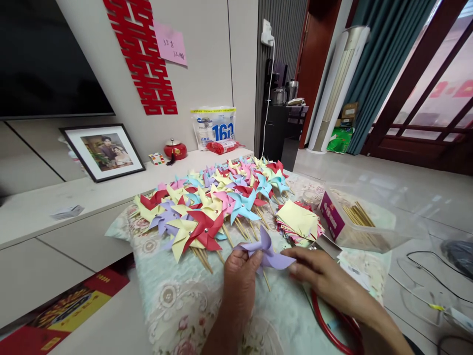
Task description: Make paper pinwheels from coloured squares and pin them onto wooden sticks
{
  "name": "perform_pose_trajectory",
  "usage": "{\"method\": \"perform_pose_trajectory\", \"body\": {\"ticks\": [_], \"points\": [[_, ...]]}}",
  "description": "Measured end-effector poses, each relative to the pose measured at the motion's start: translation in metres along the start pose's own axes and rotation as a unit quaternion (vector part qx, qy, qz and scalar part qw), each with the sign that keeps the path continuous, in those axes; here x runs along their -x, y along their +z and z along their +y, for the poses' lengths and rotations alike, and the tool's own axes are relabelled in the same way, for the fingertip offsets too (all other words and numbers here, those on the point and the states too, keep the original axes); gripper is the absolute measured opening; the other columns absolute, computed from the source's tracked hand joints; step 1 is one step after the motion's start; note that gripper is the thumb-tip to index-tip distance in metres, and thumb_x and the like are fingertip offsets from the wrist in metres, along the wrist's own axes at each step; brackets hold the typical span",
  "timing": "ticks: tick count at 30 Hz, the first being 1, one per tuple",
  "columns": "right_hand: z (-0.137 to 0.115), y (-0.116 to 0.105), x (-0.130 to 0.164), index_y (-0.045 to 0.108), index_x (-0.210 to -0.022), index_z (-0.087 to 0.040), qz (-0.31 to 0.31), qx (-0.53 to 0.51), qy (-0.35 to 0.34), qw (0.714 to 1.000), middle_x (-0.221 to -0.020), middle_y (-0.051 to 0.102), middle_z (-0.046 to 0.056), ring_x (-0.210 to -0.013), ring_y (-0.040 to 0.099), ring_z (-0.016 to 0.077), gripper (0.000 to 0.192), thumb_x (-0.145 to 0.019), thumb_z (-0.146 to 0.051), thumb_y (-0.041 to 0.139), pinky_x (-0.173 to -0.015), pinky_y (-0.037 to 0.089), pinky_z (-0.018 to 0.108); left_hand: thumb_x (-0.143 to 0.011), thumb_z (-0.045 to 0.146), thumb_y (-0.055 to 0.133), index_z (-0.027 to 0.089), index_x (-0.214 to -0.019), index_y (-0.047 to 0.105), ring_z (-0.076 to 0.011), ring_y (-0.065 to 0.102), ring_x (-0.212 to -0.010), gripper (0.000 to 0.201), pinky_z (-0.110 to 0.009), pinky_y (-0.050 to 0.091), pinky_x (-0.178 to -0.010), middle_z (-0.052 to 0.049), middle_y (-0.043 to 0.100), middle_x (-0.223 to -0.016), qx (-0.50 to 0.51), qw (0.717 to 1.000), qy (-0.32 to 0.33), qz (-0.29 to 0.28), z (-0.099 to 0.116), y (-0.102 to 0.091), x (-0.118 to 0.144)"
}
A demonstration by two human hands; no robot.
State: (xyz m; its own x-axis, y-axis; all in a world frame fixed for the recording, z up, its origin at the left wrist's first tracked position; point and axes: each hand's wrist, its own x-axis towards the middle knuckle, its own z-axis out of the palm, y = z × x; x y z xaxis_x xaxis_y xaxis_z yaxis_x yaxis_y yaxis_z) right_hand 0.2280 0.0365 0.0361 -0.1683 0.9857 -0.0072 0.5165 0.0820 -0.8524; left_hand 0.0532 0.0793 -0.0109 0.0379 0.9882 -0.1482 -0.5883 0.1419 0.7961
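Observation:
My left hand (pixel 242 268) is closed on a purple paper pinwheel (pixel 271 256), its thumb pressed at the centre of the folded blades. A thin wooden stick (pixel 266 281) shows below these blades. My right hand (pixel 318 271) is beside the pinwheel's right blade, fingers loosely bent and thumb apart from them; the blade tip reaches between them, and whether they touch it is hard to tell. Many finished pinwheels (pixel 207 229) in red, yellow, blue, pink and purple lie in rows just beyond my hands. A stack of coloured paper squares (pixel 299 219) sits behind my right hand.
A clear plastic box (pixel 384 239) with wooden sticks (pixel 358 214) stands on the right of the floral tablecloth (pixel 177 301). A red ring-shaped object (pixel 332 330) lies under my right forearm. Behind, a white cabinet (pixel 92 197) bears a framed photo (pixel 105 150) and a red jar (pixel 175 150).

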Motion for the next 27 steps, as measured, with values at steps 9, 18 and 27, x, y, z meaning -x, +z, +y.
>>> {"method": "perform_pose_trajectory", "body": {"ticks": [9, 18, 27], "points": [[-0.004, 0.011, -0.005, 0.073, -0.094, -0.020, 0.058, -0.054, -0.032, 0.996, -0.094, 0.072, 0.006, -0.091, 0.063, 0.0253, 0.029, -0.082, -0.046, 0.071, -0.083, 0.048, 0.035, -0.064, 0.018, 0.077, 0.018, -0.074, 0.070, -0.0186, 0.067, -0.069, 0.013, -0.027, 0.051, -0.068, -0.003, 0.072, -0.069, -0.114, 0.988, 0.059, -0.082, -0.014, -0.001, 0.003], [0.004, 0.026, -0.013, 0.069, -0.077, -0.020, 0.113, -0.045, -0.052, 0.991, -0.074, 0.065, 0.001, -0.072, 0.058, 0.0189, 0.020, -0.084, -0.039, 0.071, -0.068, 0.042, 0.029, -0.066, 0.016, 0.074, 0.018, -0.074, 0.068, -0.0166, 0.060, -0.065, 0.011, -0.026, 0.047, -0.064, -0.001, 0.067, -0.065, -0.185, 0.975, 0.079, -0.090, -0.013, -0.002, 0.010], [0.001, 0.006, -0.002, 0.073, -0.092, -0.021, 0.035, -0.261, 0.035, 0.964, -0.085, 0.067, 0.002, -0.076, 0.059, 0.0188, 0.033, -0.067, -0.039, 0.085, -0.071, 0.047, 0.030, -0.084, 0.038, 0.061, 0.014, -0.083, 0.071, -0.0245, 0.070, -0.086, 0.026, -0.037, 0.051, -0.087, -0.012, 0.077, -0.084, -0.006, 0.996, 0.054, -0.070, 0.011, -0.003, 0.007]]}}
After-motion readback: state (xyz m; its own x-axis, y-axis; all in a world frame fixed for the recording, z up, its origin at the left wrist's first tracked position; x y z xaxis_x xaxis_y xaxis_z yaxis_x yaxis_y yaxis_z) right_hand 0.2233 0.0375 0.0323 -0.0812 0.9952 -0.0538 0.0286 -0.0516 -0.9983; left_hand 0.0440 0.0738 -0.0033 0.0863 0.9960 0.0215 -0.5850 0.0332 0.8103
